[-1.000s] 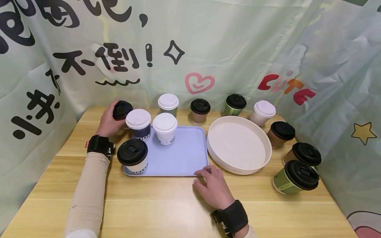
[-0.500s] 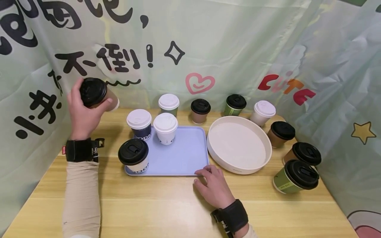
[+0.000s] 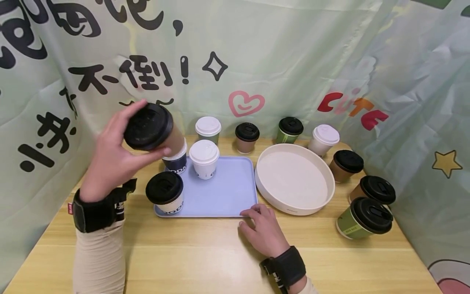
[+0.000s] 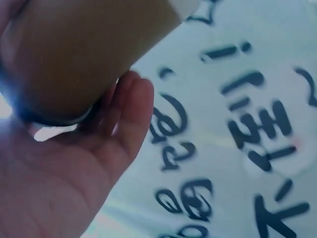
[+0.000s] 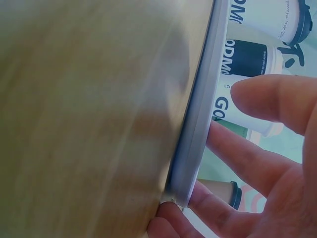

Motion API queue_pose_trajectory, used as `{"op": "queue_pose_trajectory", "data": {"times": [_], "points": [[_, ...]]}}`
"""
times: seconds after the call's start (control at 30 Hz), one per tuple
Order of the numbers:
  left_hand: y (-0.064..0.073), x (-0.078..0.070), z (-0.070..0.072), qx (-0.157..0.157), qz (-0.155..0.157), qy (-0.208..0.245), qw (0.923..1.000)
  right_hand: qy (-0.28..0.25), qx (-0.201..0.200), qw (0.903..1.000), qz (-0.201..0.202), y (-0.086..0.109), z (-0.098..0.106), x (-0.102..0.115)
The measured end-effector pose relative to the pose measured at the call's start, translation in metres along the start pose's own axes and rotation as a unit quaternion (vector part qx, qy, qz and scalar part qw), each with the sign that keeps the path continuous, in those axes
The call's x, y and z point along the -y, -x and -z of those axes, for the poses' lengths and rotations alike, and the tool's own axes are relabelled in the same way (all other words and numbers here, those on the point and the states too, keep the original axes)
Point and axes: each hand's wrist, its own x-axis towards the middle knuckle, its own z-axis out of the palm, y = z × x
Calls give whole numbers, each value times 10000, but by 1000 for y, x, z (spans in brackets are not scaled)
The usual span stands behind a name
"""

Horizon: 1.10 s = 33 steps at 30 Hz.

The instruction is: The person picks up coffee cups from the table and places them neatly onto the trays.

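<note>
My left hand (image 3: 110,159) grips a brown paper coffee cup (image 3: 174,141) with a black lid, raised and tilted over the table's left side. In the left wrist view, fingers (image 4: 136,111) reach round the brown cup (image 4: 74,54). My right hand (image 3: 265,230) rests at the near right corner of a blue tray (image 3: 227,188), fingertips on its rim, thumb apart from it. On the tray stand a white cup (image 3: 204,161) with a white lid and a white cup (image 3: 167,196) with a black lid. A navy cup (image 3: 176,164) with a white lid is partly hidden behind the raised cup.
A round cream tray (image 3: 295,179) sits right of the blue one. Several lidded cups line the back and right, among them a green cup (image 3: 208,128), a brown cup (image 3: 247,136) and a large green cup (image 3: 361,220). A printed cloth (image 3: 286,61) hangs behind the table.
My left hand has lifted the brown cup from the table's back left, swung it left, then brought it right and nearer, tilted. The right hand has stayed at the tray corner.
</note>
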Motion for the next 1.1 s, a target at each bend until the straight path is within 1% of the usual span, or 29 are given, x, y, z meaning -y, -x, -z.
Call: {"op": "queue_pose_trajectory", "data": {"times": [0.1,0.2,0.27,0.37,0.53,0.73,0.8,0.87,0.97,1.03,1.1], "points": [[4,-12,-5,640,-252,60,9976,18,-10,10000,4,0,0,0],[7,-19,-10,1235,-332,151,9917,11,-11,10000,-20,-1,1,1],[8,-21,-14,1540,-317,207,9873,-4,-11,10000,-31,-1,1,1],[8,-21,-20,1857,-333,220,9818,1,-8,10000,-15,-1,2,2],[9,-21,-30,2231,-414,219,9737,-6,52,10000,-24,0,2,2],[10,-22,-39,2712,-335,185,9618,-42,68,9999,-92,-1,1,1],[10,-22,-42,2763,-371,102,9603,-43,76,9999,-99,-1,1,1],[10,-21,-45,2736,-452,-10,9608,-40,85,9999,-102,-2,1,1],[11,-21,-49,2758,-550,-127,9596,-20,95,9999,-97,-2,0,1],[11,-21,-50,2868,-505,-170,9565,-4,88,9999,-98,-2,1,1],[12,-22,-51,3042,-335,-258,9517,7,87,9999,-101,-1,1,2]]}}
